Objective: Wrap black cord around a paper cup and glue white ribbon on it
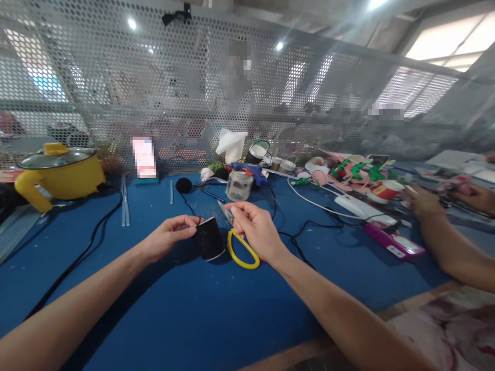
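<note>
Left hand (167, 238) pinched black thread above black spool (209, 238) on blue table (185, 309). Right hand (256, 226) gripped yellow-handled scissors (240, 246), blades up near thread, handle loop touching table just beside spool. Thread ran back to black pom-pom (183, 185). Clear jar (238, 185) and blue glue gun (251, 172) stood behind hands. Yellow pot (60, 174) far left, black cable (83, 247) trailing from it. Co-worker's arm (444, 237) lay at right, near purple case (392, 241). Perforated screen (116, 93) backed table.
</note>
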### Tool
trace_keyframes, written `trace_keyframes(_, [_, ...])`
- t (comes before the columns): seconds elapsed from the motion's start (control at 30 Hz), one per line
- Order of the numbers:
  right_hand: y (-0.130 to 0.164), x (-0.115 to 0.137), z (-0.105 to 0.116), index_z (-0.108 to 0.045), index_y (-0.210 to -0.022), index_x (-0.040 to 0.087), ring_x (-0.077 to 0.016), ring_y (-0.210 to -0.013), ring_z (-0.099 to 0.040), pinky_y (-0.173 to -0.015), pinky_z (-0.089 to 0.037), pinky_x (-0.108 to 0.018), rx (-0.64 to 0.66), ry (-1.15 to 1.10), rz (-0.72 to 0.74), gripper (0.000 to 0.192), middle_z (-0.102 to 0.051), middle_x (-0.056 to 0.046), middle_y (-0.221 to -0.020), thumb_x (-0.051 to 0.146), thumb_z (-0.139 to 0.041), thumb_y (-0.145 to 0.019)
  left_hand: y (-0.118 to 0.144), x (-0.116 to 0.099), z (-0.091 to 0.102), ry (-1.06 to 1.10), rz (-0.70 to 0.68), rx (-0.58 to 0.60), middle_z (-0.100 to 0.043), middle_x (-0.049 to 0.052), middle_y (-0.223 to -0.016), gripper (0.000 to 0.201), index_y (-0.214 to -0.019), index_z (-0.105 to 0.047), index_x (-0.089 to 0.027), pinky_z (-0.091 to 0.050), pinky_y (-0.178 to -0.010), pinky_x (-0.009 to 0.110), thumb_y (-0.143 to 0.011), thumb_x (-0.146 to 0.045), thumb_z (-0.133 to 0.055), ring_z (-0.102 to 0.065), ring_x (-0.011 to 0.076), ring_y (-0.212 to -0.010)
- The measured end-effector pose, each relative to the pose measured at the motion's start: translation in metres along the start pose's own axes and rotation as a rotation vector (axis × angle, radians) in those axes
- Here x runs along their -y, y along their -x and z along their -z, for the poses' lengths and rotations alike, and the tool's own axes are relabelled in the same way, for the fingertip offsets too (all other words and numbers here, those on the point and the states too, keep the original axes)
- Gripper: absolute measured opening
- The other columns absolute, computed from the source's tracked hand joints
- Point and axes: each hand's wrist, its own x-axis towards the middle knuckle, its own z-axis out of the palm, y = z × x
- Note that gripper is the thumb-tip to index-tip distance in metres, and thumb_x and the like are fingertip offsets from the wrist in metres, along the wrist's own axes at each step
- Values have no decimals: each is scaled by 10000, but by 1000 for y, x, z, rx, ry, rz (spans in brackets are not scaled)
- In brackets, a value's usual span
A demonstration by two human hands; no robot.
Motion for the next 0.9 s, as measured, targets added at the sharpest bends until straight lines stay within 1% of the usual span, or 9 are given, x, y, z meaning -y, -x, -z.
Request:
trace_keyframes(0.2, [-2, -5, -1, -610, -906, 157, -122, -625, -554, -578, -451, -258, 11, 172, 61, 196, -595, -30, -737, 220, -518, -745, 0, -1, -1, 2, 2, 9, -644, 56, -967, 171, -627, -604, -170, -249, -980, 402, -639, -317, -691, -504, 223, -1066])
trace_keyframes(0.3, [-2, 1, 3, -608, -893, 149, -137, -588, -572, -580, -462, -271, 52, 218, 49, 190, -576, -6, -593, 240, -492, -773, 0, -2, 1, -20, -1, 12, -631, 56, -1005, 165, -631, -607, -172, -257, -977, 392, -646, -315, -687, -508, 219, -1060])
trace_keyframes(0.37, [-7, 7, 13, -602, -896, 154, -150, -591, -585, -596, -467, -285, -28, 261, 89, 221, -559, 4, -526, 266, -430, -815, 0, -2, 2, -62, -12, -2, -615, 66, -1043, 175, -628, -607, -169, -263, -973, 394, -642, -323, -688, -497, 230, -1077])
trace_keyframes(0.5, [-37, 14, 44, -576, -952, 165, -200, -865, -580, -744, -456, -342, -352, 445, 311, 223, -617, -96, -932, 228, -500, -752, 0, -3, 5, -141, -63, -36, -589, 81, -1085, 191, -633, -596, -168, -263, -974, 396, -644, -338, -682, -469, 244, -1114])
trace_keyframes(0.57, [-60, 11, 61, -586, -828, 156, -237, -863, -574, -743, -453, -374, -423, 475, 195, 169, -616, -100, -861, 277, -578, -710, -1, -3, 5, -166, -82, -42, -586, 80, -1081, 192, -650, -595, -173, -267, -972, 397, -643, -345, -680, -471, 243, -1110])
trace_keyframes(0.6, [-72, 8, 67, -574, -711, 161, -246, -838, -580, -728, -459, -372, -406, 433, 52, 146, -610, -80, -752, 302, -610, -693, -1, -3, 5, -177, -87, -42, -586, 78, -1077, 192, -655, -595, -176, -269, -970, 396, -642, -348, -679, -471, 243, -1107])
trace_keyframes(0.63, [-82, 4, 72, -540, -602, 171, -244, -804, -590, -709, -469, -358, -321, 355, -140, 196, -585, -58, -638, 324, -618, -696, -1, -3, 5, -186, -89, -42, -585, 76, -1074, 190, -659, -594, -179, -270, -968, 395, -642, -349, -678, -470, 242, -1107])
trace_keyframes(0.7, [-99, -3, 77, -479, -483, 177, -223, -612, -605, -580, -495, -347, -227, 292, -295, 345, -514, -33, -462, 392, -580, -731, 0, -4, 5, -199, -94, -43, -583, 74, -1068, 186, -657, -590, -183, -274, -964, 387, -643, -348, -674, -468, 238, -1106])
trace_keyframes(0.9, [-117, -15, 70, -512, -550, 147, -131, -392, -546, -392, -489, -272, -74, 99, -512, 285, -561, -34, -424, 314, -577, -771, 1, -5, 4, -223, -103, -20, -569, 78, -1063, 163, -654, -583, -178, -297, -943, 371, -673, -326, -647, -487, 216, -1058])
